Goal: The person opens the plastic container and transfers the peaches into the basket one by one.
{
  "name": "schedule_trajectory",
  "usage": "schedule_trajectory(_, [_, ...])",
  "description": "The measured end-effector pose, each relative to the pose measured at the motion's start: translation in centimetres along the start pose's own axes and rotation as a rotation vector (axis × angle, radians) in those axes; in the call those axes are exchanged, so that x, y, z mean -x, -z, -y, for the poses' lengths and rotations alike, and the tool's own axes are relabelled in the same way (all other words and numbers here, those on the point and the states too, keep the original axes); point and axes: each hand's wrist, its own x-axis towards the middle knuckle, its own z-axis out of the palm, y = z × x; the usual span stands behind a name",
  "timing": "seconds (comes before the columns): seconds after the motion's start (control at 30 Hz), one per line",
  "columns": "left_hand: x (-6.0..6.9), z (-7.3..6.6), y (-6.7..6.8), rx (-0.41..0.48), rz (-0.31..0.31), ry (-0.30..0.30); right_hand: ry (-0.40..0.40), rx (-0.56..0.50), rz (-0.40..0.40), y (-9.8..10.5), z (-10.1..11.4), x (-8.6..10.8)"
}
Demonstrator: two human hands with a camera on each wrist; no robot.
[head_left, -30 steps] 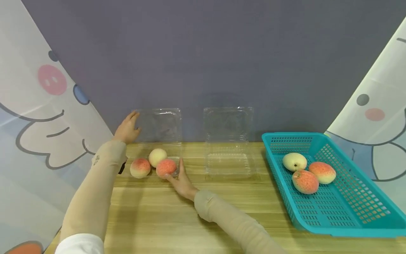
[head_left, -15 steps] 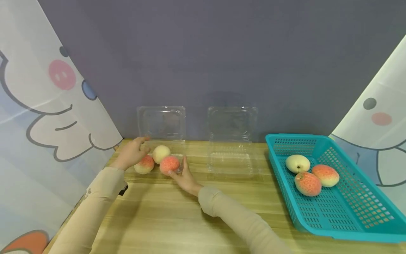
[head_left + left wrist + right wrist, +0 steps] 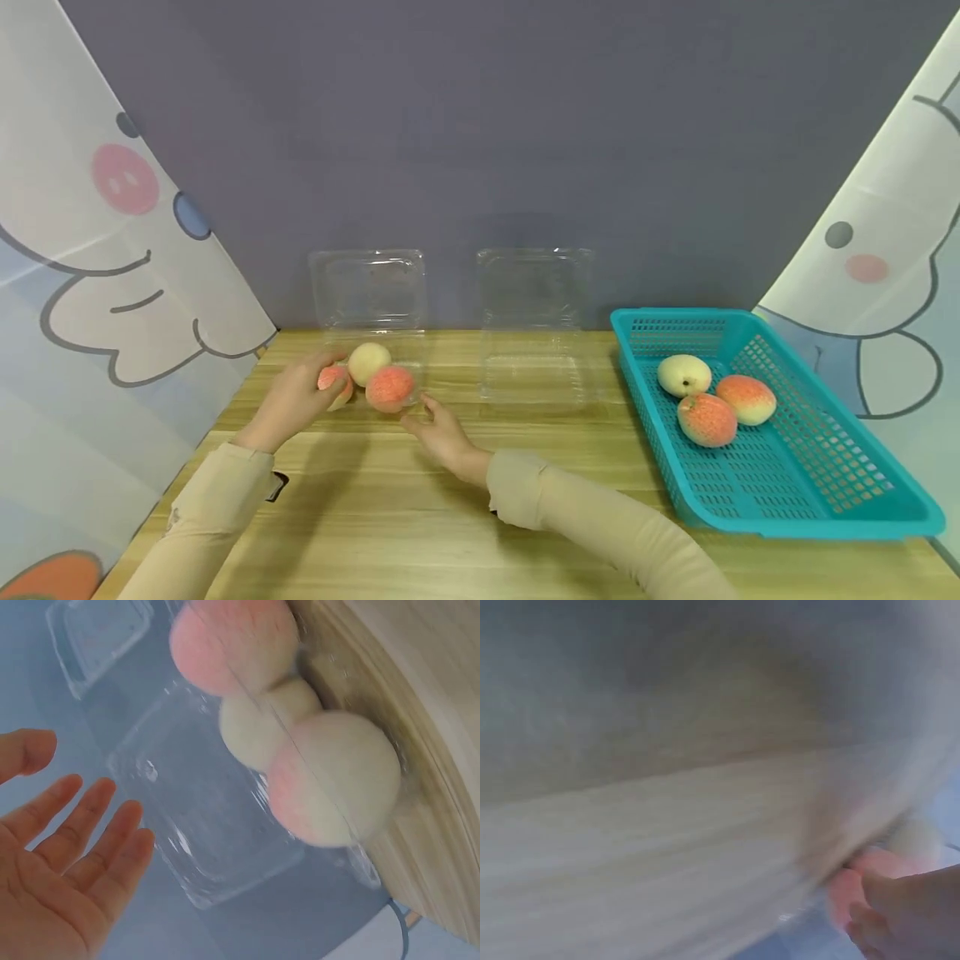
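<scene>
In the head view, three peaches sit together in the left clear plastic box, its lid (image 3: 367, 287) standing up behind. They are a pale peach (image 3: 369, 364), a red peach (image 3: 390, 389) and a red-and-cream peach (image 3: 335, 387). My left hand (image 3: 294, 402) is beside the red-and-cream peach, partly covering it. The left wrist view shows the left hand (image 3: 71, 877) with spread, relaxed fingers, apart from the peaches. My right hand (image 3: 442, 435) is at the box's front right corner, close to the red peach, fingers loosely bent. The right wrist view is blurred.
A second clear plastic box (image 3: 536, 381) stands to the right with its lid raised. Farther right is a teal basket (image 3: 787, 525) holding a pale fruit (image 3: 684, 376) and two red-and-yellow fruits (image 3: 707, 420). A grey backdrop (image 3: 480, 167) rises behind the wooden table (image 3: 420, 508).
My left hand has come down from the left lid toward the red-and-cream peach. The right hand has drawn slightly back from the red peach. The basket's fruits have stayed in place.
</scene>
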Motion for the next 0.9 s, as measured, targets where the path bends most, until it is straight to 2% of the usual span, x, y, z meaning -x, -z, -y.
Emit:
schedule_trajectory(0.23, [1.7,-2.4,-1.3,-0.004,-0.038,-0.043,-0.043,-0.089,0.017,2.8,2.1,5.0])
schedule_trajectory(0.4, [3.2,-3.7,-2.1,0.042,-0.04,-0.063,-0.031,-0.042,0.127,6.4,3.3,8.9])
schedule_trajectory(0.53, [4.1,-4.6,-2.9,0.074,-0.05,-0.084,0.051,0.059,0.19,10.2,3.8,11.9])
schedule_trajectory(0.63, [4.4,-5.1,-3.6,0.076,-0.059,-0.097,0.093,0.134,0.201,13.6,4.1,13.9])
schedule_trajectory(0.73, [4.4,-5.5,-4.1,0.087,-0.057,-0.101,0.097,0.207,0.182,17.2,4.3,15.8])
schedule_trajectory(0.9, [4.0,-5.9,-4.7,0.106,-0.055,-0.128,0.1,0.328,0.098,23.1,4.4,18.2])
